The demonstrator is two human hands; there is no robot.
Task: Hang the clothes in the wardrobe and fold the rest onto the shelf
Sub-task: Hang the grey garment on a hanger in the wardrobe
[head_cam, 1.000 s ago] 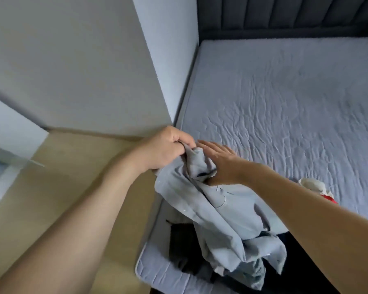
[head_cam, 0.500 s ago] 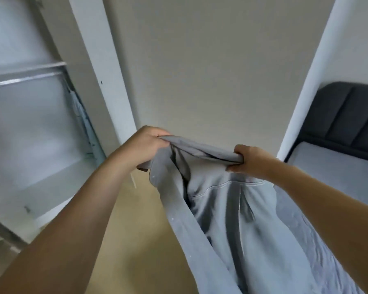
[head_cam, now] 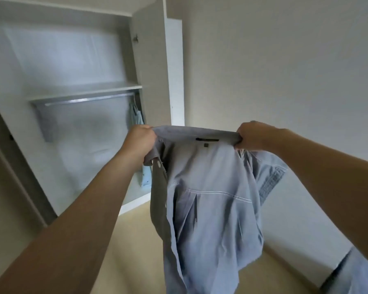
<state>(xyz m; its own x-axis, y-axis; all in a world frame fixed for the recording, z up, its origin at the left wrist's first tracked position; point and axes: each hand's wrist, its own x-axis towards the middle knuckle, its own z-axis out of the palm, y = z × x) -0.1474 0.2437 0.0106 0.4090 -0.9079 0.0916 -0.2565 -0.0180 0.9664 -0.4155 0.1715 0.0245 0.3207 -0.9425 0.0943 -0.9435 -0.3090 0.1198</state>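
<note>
A light blue-grey shirt (head_cam: 208,192) hangs in the air in front of me, held up by its collar. My left hand (head_cam: 139,139) grips the collar's left end and my right hand (head_cam: 252,135) grips its right end, so the collar is stretched flat between them. The shirt's body and a short sleeve droop down below. Behind and to the left stands the open white wardrobe (head_cam: 77,60) with a metal hanging rail (head_cam: 87,100) under a shelf (head_cam: 89,88). A pale blue garment (head_cam: 136,117) hangs at the rail's right end, partly hidden by my left hand.
The wardrobe's open door (head_cam: 151,66) stands edge-on just left of the shirt. A plain wall (head_cam: 285,60) fills the right side. Beige floor (head_cam: 136,251) lies below, and a corner of the grey bed (head_cam: 357,272) shows at the bottom right.
I lifted the shirt off the bed and turned toward the wardrobe. My hands moved apart along the collar, which is now stretched out straight and held higher.
</note>
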